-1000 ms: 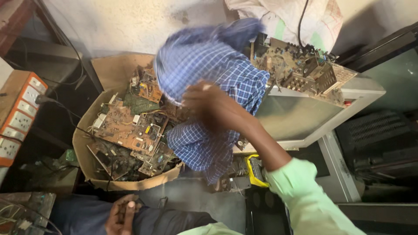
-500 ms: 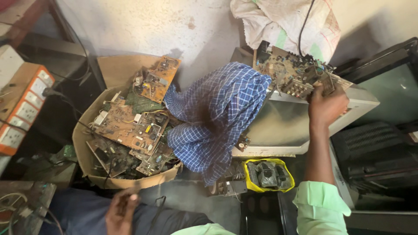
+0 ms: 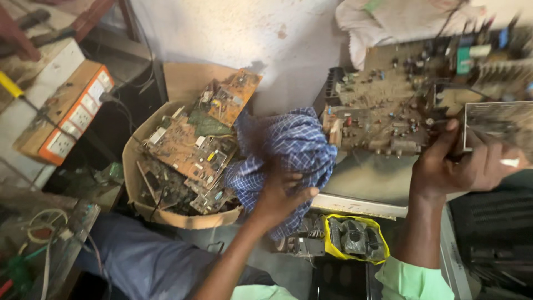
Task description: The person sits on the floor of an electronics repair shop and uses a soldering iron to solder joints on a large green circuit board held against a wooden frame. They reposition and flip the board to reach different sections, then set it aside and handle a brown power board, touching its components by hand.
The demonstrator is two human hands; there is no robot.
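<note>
My right hand (image 3: pixel 463 165) grips the near edge of a large brown circuit board (image 3: pixel 400 103) and holds it up, tilted, above a grey monitor casing (image 3: pixel 369 186). The board is studded with small parts and is blurred at its right end. My left hand (image 3: pixel 280 194) is closed on a blue checked cloth (image 3: pixel 288 150) that drapes between the cardboard box and the casing.
A cardboard box (image 3: pixel 166 214) full of several circuit boards stands at the left. A yellow bag (image 3: pixel 355 239) with dark parts lies below the casing. An orange socket strip (image 3: pixel 69 114) sits far left. A white sack (image 3: pixel 400 22) leans on the wall. Black equipment (image 3: pixel 494 239) stands at right.
My right hand has lifted the large circuit board off the casing, toward me. My left hand came up from my lap and took hold of the checked cloth.
</note>
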